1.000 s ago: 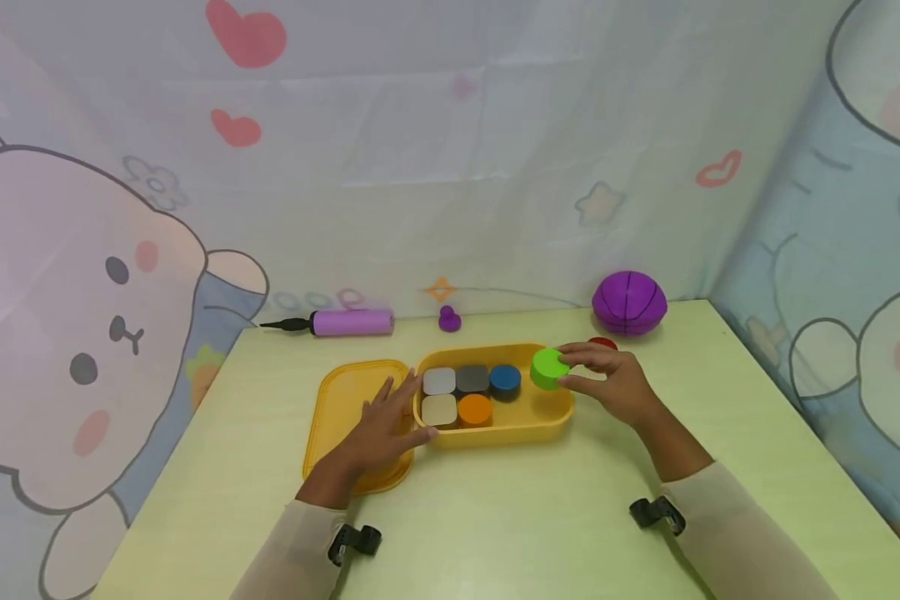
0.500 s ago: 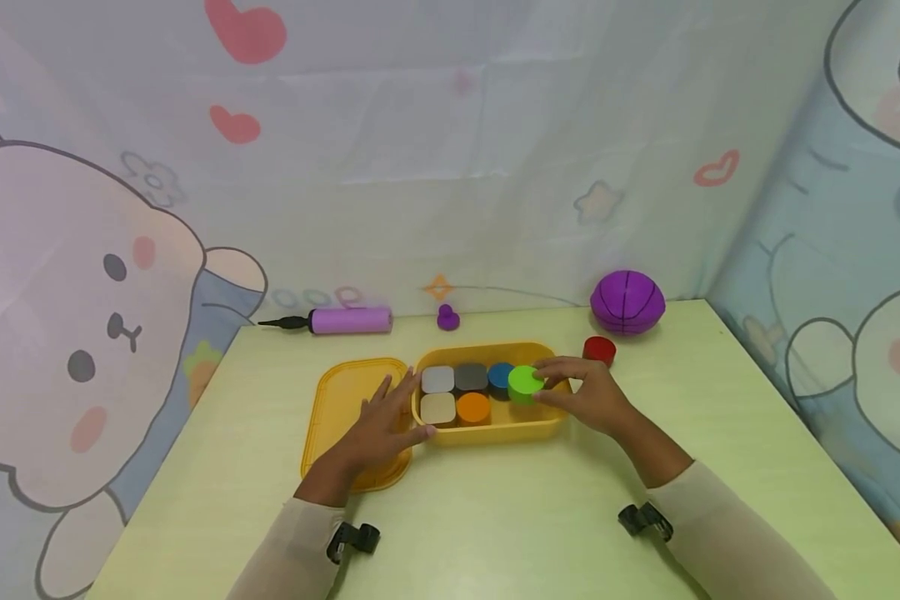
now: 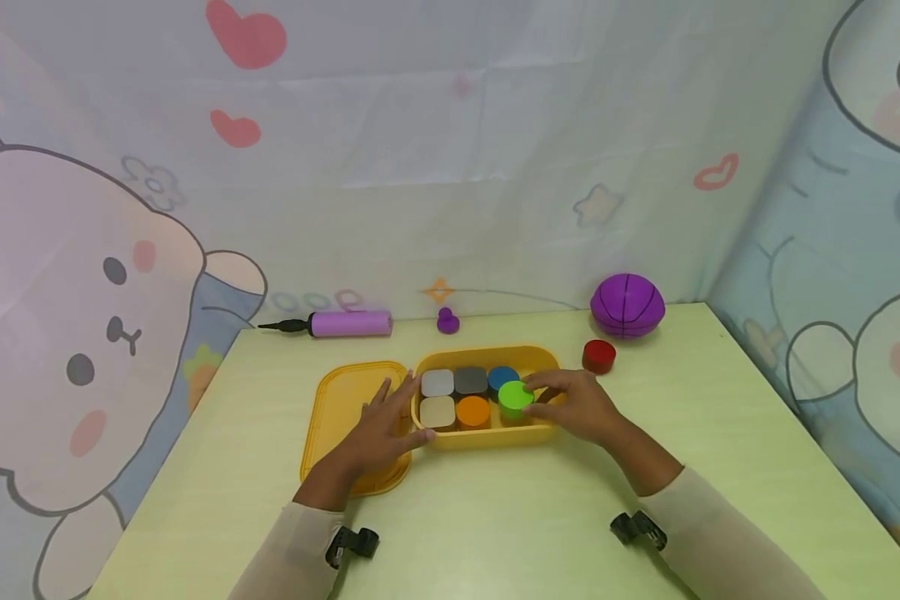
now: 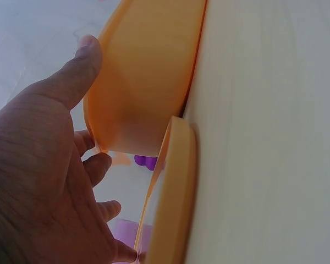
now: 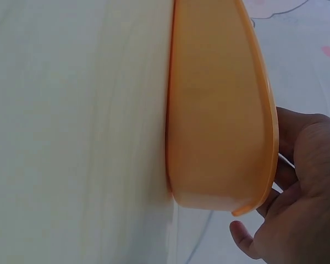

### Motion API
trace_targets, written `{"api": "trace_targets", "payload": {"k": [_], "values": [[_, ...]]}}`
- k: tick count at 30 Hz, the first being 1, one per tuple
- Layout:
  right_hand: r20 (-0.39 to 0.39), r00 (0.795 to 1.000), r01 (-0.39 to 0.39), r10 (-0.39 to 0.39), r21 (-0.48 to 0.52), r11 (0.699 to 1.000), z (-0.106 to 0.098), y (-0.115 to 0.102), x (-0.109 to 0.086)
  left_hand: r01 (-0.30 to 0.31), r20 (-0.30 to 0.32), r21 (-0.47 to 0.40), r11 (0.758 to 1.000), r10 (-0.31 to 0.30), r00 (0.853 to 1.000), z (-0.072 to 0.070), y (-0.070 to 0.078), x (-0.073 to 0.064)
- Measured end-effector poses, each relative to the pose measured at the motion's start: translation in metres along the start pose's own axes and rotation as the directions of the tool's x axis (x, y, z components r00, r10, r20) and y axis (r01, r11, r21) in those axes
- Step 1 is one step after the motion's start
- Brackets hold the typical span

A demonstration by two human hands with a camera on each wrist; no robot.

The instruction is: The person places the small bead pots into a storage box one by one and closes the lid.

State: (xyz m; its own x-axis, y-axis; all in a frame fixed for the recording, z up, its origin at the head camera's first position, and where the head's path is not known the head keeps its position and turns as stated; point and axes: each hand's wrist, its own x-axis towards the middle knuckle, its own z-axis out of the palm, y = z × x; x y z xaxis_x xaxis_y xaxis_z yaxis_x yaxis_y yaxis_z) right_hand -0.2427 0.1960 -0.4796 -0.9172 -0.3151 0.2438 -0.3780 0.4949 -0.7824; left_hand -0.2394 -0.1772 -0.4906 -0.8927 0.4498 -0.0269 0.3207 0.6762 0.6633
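A yellow oblong box [image 3: 487, 438] stands mid-table and holds small capped tubs or blocks. Inside are a white one [image 3: 438, 383], a dark grey one [image 3: 470, 382], a blue one [image 3: 503, 380], a beige one [image 3: 437, 413] and an orange one [image 3: 472, 412]. Thumb and fingers of my right hand [image 3: 581, 408] pinch a round green tub [image 3: 515, 399], low in the box beside the orange one. With fingers spread, my left hand [image 3: 375, 437] touches the box's left end. In the right wrist view the box wall [image 5: 223, 110] hides the green tub.
A yellow lid [image 3: 345, 408] lies left of the box, partly under the left hand. One red round tub [image 3: 598, 357] sits behind right. Along the back are a purple ball [image 3: 627, 306], a small purple object [image 3: 447, 321] and a lilac hand pump [image 3: 351, 323].
My right hand has carried the green tub leftward and down, from above the box's right end to beside the orange one. The red tub has come into full view. My left hand stays put.
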Motion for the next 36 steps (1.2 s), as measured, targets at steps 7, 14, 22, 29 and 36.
{"api": "trace_targets", "payload": {"k": [7, 14, 22, 29, 36], "values": [[0.024, 0.999, -0.029, 0.030, -0.033, 0.999, 0.001, -0.003, 0.000, -0.023, -0.002, -0.002, 1.000, 0.023, 1.000, 0.000, -0.001, 0.000], [0.072, 0.996, -0.043, 0.046, -0.051, 0.998, 0.002, -0.006, 0.000, -0.029, -0.004, 0.004, 1.000, 0.030, 1.000, 0.001, -0.004, 0.000], [0.087, 0.992, -0.086, 0.096, -0.110, 0.990, 0.005, -0.008, 0.004, -0.031, 0.001, -0.015, 0.999, 0.031, 1.000, -0.001, -0.002, -0.001], [0.085, 0.985, -0.140, 0.150, -0.112, 0.984, 0.006, -0.010, 0.006, -0.024, 0.004, -0.024, 0.999, 0.024, 1.000, -0.001, -0.002, -0.001], [0.086, 0.980, -0.175, 0.180, -0.055, 0.983, 0.006, -0.009, 0.006, -0.028, 0.001, -0.026, 0.999, 0.028, 1.000, -0.001, -0.001, -0.001]]}}
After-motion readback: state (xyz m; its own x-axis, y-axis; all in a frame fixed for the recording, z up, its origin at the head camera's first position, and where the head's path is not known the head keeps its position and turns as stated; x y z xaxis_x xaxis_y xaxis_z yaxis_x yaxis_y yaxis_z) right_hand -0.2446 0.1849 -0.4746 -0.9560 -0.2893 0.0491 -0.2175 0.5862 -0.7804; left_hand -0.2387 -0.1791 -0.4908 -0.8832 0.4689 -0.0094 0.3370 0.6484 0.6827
